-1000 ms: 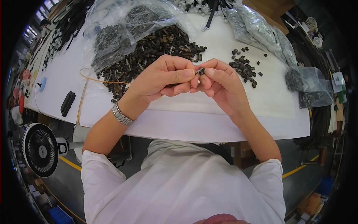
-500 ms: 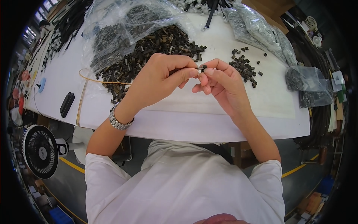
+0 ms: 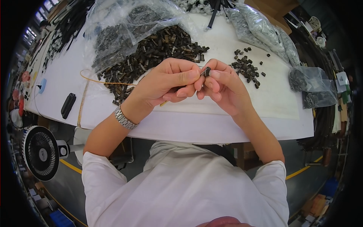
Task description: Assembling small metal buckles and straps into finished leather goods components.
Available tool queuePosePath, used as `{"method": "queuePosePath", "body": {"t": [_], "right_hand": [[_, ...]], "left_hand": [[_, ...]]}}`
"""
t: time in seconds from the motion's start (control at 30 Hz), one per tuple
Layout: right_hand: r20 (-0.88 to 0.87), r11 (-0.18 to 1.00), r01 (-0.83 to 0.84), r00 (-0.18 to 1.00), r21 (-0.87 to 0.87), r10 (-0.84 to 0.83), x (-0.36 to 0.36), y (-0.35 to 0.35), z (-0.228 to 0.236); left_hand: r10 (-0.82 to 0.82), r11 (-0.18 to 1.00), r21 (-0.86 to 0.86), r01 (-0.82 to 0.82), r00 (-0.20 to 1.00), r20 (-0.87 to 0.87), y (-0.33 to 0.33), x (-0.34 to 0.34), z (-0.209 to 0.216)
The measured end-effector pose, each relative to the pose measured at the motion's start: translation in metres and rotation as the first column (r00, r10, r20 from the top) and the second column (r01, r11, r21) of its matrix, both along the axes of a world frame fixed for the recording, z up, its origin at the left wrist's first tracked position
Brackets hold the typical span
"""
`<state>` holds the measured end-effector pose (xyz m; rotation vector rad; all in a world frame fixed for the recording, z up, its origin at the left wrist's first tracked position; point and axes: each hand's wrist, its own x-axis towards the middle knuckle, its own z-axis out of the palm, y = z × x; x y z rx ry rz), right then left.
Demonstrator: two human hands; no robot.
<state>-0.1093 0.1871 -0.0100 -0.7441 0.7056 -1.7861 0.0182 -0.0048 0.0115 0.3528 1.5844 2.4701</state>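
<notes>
Above the near part of the table, my two hands meet fingertip to fingertip. My right hand (image 3: 227,83) pinches a small black piece (image 3: 207,71) between thumb and forefinger. From its left side a thin metal-looking piece (image 3: 203,74) runs to the pinched thumb and forefinger of my left hand (image 3: 170,81), which wears a metal watch; its exact kind is too small to tell. A tan cord (image 3: 107,83) passes behind the left wrist, and a short yellow end (image 3: 163,103) shows below that palm. Left of the hands lies a heap of dark, clip-like pieces (image 3: 166,41).
Several short dark pieces (image 3: 247,69) lie loose beyond my right hand. A clear plastic bag (image 3: 113,41) covers part of the heap. More filled bags (image 3: 261,28) lie at the far right. A black oblong object (image 3: 68,106) rests near the left edge, above a fan (image 3: 41,153).
The left hand has rolled and its fingers have curled lower, showing the yellow end beneath. The small black piece is now tilted more upright and shows more between the fingertips.
</notes>
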Motion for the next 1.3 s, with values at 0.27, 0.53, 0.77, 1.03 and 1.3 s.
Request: {"method": "queuePosePath", "body": {"t": [0.27, 0.53, 0.77, 1.03, 1.3], "right_hand": [[0.083, 0.993, 0.069, 0.994, 0.093, -0.077, 0.0, 0.004, 0.004], [-0.261, 0.958, 0.251, 0.943, 0.141, -0.208, 0.002, 0.006, 0.009], [-0.401, 0.93, 0.346, 0.874, 0.122, -0.273, 0.006, 0.006, 0.013], [-0.459, 0.91, 0.409, 0.823, 0.067, -0.336, 0.011, 0.004, 0.012], [-0.534, 0.876, 0.479, 0.756, 0.058, -0.378, 0.016, 0.005, 0.013]], "left_hand": [[0.352, 0.729, -0.571, -0.378, 0.922, -0.16, 0.006, 0.004, 0.02], [0.47, 0.602, -0.568, -0.561, 0.824, -0.316, 0.014, 0.003, 0.015], [0.466, 0.602, -0.571, -0.558, 0.826, -0.316, 0.011, 0.006, 0.018], [0.419, 0.527, -0.632, -0.569, 0.82, -0.39, 0.011, 0.005, 0.013], [0.453, 0.481, -0.624, -0.616, 0.784, -0.424, 0.027, 0.006, 0.01]]}}
